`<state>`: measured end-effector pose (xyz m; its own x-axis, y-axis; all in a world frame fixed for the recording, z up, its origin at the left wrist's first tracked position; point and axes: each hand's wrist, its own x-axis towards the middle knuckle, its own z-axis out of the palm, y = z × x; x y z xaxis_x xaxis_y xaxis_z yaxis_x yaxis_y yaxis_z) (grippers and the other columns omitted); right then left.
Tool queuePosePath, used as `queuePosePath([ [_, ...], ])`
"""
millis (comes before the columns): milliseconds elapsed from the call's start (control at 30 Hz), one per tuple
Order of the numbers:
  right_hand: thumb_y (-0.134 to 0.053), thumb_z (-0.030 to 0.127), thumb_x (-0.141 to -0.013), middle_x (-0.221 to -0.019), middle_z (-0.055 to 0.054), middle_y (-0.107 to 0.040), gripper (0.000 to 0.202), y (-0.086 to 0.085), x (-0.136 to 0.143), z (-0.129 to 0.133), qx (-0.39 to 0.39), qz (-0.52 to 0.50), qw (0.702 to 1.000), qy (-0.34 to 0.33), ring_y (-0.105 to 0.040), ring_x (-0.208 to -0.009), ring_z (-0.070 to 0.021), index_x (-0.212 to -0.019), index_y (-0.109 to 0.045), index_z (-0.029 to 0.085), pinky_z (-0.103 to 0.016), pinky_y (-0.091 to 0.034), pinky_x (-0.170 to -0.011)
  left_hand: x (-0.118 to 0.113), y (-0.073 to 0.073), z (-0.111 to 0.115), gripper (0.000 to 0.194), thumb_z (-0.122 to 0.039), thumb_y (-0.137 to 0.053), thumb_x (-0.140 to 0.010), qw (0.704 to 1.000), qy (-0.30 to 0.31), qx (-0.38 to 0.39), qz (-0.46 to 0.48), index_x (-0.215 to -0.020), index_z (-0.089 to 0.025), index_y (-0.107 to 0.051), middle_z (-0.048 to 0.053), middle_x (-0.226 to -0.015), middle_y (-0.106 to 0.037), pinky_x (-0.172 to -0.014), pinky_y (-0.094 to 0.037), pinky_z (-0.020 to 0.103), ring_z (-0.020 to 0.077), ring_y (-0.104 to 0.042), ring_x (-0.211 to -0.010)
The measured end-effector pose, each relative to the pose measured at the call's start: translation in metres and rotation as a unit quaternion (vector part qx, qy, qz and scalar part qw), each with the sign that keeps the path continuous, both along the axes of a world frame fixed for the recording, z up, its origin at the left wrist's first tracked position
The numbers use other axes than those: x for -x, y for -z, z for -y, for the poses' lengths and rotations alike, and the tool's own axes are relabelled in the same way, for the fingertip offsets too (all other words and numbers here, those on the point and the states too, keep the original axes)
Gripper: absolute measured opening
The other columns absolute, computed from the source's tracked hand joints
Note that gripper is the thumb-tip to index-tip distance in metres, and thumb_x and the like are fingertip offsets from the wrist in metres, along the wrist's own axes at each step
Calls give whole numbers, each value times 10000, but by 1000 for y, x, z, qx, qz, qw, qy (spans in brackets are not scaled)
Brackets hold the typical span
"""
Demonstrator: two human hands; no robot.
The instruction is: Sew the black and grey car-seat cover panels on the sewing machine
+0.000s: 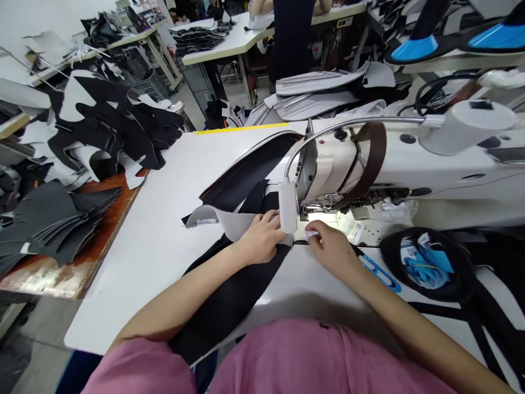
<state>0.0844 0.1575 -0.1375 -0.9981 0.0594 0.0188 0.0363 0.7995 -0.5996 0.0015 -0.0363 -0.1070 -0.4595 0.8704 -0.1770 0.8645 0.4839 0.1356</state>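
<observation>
Pink shirt [295,355] nearest; left hand [262,238] touches grey fabric [235,223], right [326,246] pinches white scrap [310,233].

Glossy white tabletop [164,186], matt black cloth [229,295], shiny ribbed metal lamp neck [348,122], worn varnished wood board [61,273].

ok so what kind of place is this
Looks like a sewing workshop: a sewing machine beside the hands, stacks of cut pieces at the left, and a person at another table behind.
</observation>
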Motion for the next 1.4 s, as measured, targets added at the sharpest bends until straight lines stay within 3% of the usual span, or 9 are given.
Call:
queuePosePath([
  [133,-480,319,-813,-743,-22,-638,202,17,32,0,83,-26,996,30,-556,-604,-141,-827,-631,186,-241,-402,-586,-2,1,-1,743,-118,-500,-693,1000,6,6,-10,-1399,-280,-335,115,-1444,-347,-904,-380,454,333,-324,-1286],
  [267,-473,301,-805,-672,-8,-622,201,20,40,-2,72,-27,997,3,-540,-596,-144,-786,-640,192,-246,-378,-589,-2,3,-3,737,-157,-514,-696,1000,-8,6,-22,-1408,-239,-340,129,-1423,-377,-883,-381,469,350,-343,-1251],
  [433,-540,226,-731,-744,0,-606,146,17,35,1,71,9,997,28,-548,-620,-138,-871,-560,191,-241,-392,-595,-2,3,-8,651,-170,-508,-706,1000,-15,10,-19,-1351,-226,-435,133,-1411,-386,-869,-383,482,354,-352,-1243],
  [533,-539,194,-731,-836,-22,-571,212,14,25,2,9,3,999,41,-531,-630,-141,-941,-513,186,-253,-381,-587,-4,3,-13,672,-155,-522,-676,999,-33,13,-14,-1342,-180,-443,156,-1396,-392,-896,-374,492,354,-365,-1232],
  [767,-481,193,-835,-861,-25,-529,181,12,12,1,-27,12,999,-34,-500,-656,-127,-967,-604,196,-250,-346,-613,-2,4,-14,704,-154,-536,-631,999,-50,-11,6,-1329,-204,-457,128,-1361,-431,-901,-392,494,347,-380,-1216],
  [967,-401,370,-932,-694,-17,-488,403,14,21,1,-15,21,999,-23,-460,-606,-126,-600,-516,173,-264,-314,-595,-1,9,-11,663,-167,-562,-627,996,-73,-44,20,-1282,-248,-501,106,-1365,-431,-896,-397,492,347,-381,-1220],
  [1100,-555,262,-834,-729,-2,-531,102,19,22,3,-14,19,1000,7,-480,-632,-133,-811,-602,174,-255,-325,-605,-1,13,-9,661,-154,-555,-613,995,-72,-70,21,-1267,-245,-508,106,-1352,-450,-880,-403,490,347,-390,-1220],
  [1200,-566,191,-803,-796,-8,-559,243,20,20,3,-6,15,1000,6,-504,-663,-135,-1041,-613,173,-254,-356,-644,2,14,-3,678,-157,-545,-605,989,-81,-111,51,-1275,-220,-472,104,-1317,-495,-901,-409,472,327,-401,-1216],
  [1400,-543,206,-826,-836,-33,-572,329,14,22,12,-25,26,999,15,-518,-711,-154,-1146,-597,160,-263,-372,-671,7,14,10,648,-184,-528,-610,973,-71,-190,114,-1256,-209,-471,74,-1359,-494,-966,-398,446,299,-421,-1216],
])
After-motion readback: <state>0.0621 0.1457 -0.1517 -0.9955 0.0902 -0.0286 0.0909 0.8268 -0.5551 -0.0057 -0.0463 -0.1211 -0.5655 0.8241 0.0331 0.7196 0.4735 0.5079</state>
